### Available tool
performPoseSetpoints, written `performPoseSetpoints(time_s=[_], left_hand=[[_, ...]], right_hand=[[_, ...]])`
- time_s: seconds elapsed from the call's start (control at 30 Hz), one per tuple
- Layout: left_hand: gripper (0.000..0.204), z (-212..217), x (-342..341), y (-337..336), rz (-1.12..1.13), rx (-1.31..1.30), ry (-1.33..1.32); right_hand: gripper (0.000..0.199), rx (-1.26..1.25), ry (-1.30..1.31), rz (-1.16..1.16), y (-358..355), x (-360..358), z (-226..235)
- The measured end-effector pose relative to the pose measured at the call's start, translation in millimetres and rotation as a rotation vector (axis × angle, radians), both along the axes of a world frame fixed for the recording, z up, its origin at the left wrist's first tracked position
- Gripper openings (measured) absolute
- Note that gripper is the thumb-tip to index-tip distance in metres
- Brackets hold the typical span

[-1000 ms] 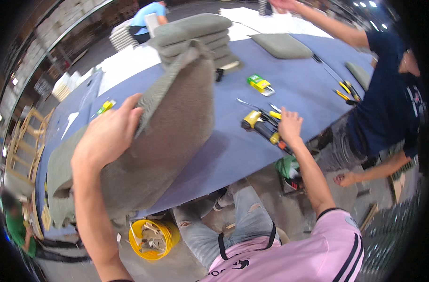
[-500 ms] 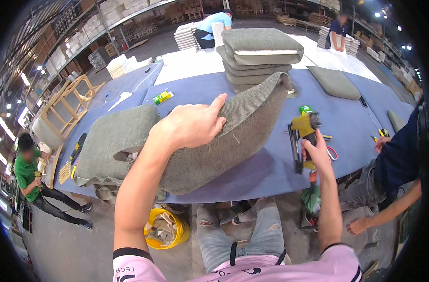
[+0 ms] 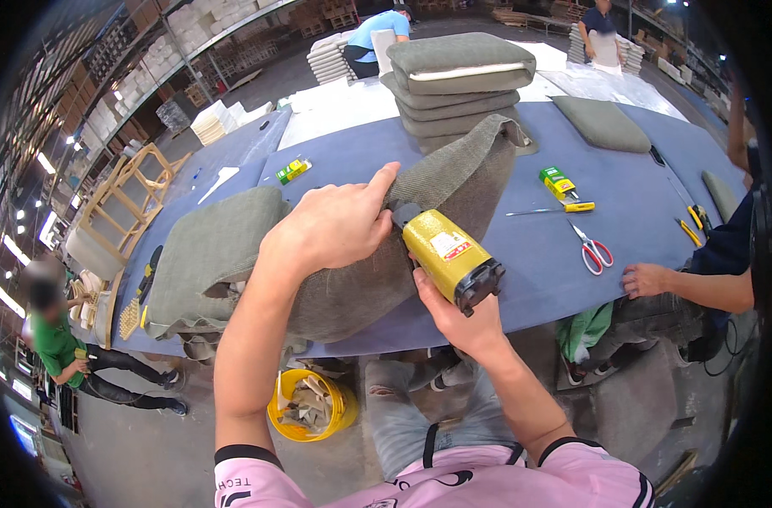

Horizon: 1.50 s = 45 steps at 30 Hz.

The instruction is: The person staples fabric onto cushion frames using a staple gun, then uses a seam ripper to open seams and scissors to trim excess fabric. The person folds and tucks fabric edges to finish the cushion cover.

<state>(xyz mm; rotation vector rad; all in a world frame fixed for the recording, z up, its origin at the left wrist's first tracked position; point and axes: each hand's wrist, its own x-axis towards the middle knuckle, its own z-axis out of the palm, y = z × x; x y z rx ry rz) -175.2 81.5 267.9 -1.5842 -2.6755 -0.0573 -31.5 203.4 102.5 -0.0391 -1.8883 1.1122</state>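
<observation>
Grey-green cushion cover (image 3: pixel 420 229), coarse woven fabric, lies draped across the near edge of the blue table (image 3: pixel 640 178), running from about 12 o'clock of the person's hands down toward 8 o'clock, where it meets a flatter padded piece (image 3: pixel 212 245) of the same cloth. Left hand (image 3: pixel 331 229) lies on top of the fabric, fingers spread and pinching a fold, thumb pointing toward the tool; its grip is narrow, closed on cloth. Right hand (image 3: pixel 462 317) comes from below, grip wrapped round the handle of a yellow staple gun (image 3: pixel 449 254), whose dark nose touches the fabric just beside the left thumb. Judged step: fastening a seam or edge, the cloth being held taut for the nose. The next move would call for a flat, tensioned fold, a square nose, and fingers kept out of the firing line. Farther on the table: stacked cushions (image 3: pixel 458 80) at 12 o'clock, a lone cushion (image 3: pixel 602 123) at 1, red-handled scissors (image 3: pixel 591 247) and a green-and-yellow box (image 3: pixel 558 179) at 2 to 3, another small box (image 3: pixel 293 170) at 11. A co-worker's hand (image 3: pixel 648 279) rests on the table edge at 3. Below, a yellow scrap bucket (image 3: pixel 310 406) on the concrete floor. Warehouse hall, shelving, wooden chair frames (image 3: pixel 128 190) at 9 to 10, other workers well apart.
</observation>
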Motion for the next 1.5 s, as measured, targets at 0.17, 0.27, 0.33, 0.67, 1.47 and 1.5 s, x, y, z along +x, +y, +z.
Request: performPoseSetpoints(time_s=[0.17, 0.27, 0.33, 0.67, 1.47, 1.5], left_hand=[[0.066, -0.8, 2.5, 0.5, -0.029, -0.01, 0.011], [0.069, -5.8, -2.7, -4.0, -0.064, 0.026, 0.069], [0.073, -1.3, -16.9, -2.2, -0.105, 0.02, 0.064], [0.09, 32.4, -73.5, -144.3, 0.005, 0.152, 0.033], [0.121, -321.4, 248.3, -99.0, 0.338, 0.622, -1.423], [0.12, -350.9, 269.0, -74.4, 0.319, 0.72, -1.406]], right_hand=[[0.016, 0.112, 0.085, 0.02, 9.5, -7.2, -2.1], [0.017, 0.133, 0.047, 0.063, 11.5, -5.8, 0.1], [0.018, 0.159, 0.038, 0.023, 23.7, -19.6, 3.6], [0.055, 0.141, -0.679, -0.165, 182.5, 77.8, -51.1], [0.039, 0.068, -0.976, -0.521, 458.9, 131.3, -190.1], [0.038, -0.199, -0.838, -0.363, 447.3, 130.2, -187.8]])
